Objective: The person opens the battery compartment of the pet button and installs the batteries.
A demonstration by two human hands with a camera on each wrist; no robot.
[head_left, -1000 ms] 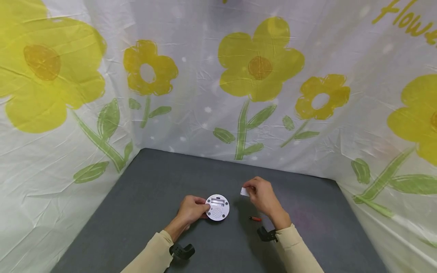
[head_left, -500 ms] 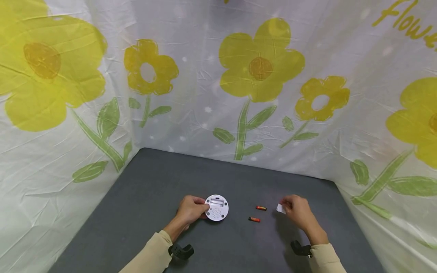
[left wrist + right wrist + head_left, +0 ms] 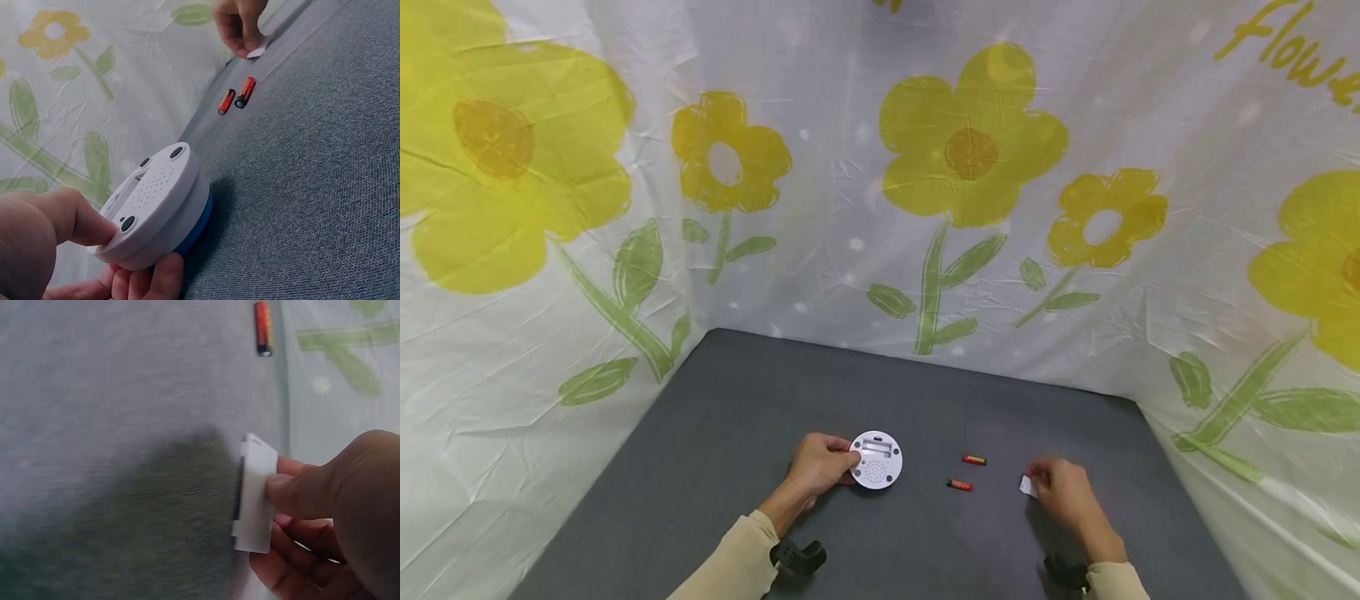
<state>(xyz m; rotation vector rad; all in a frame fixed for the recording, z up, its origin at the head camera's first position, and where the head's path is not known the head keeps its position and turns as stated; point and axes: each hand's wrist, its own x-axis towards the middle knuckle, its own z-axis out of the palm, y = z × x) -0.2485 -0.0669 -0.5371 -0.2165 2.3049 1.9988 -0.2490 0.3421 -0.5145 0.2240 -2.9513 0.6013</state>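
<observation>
Left hand has a decent pinch on the round white gadget: thumb pressed down on the pale face near the rim, other fingers curled in around the side and underneath. The gadget sits a bit left of the right-hand stuff, bottom side up and slightly tilted, with dark round feet near its edge, a patch of little holes and an uncovered rectangular battery slot facing up. From the left wrist you can see a blue part on the side toward the table; can't tell if it's actually touching down. Right hand is over to the right, well apart from the gadget, gripping a thin white cover between thumb and fingers. The cover has small tabs along one long edge, and it's low near the table, though I can't tell if it's making contact. Two red batteries with dark ends lie between the gadget and that hand, roughly side by side and not touching: a far battery and a near battery. All this is on a dark grey table, with a white sheet printed with yellow flowers behind it.
</observation>
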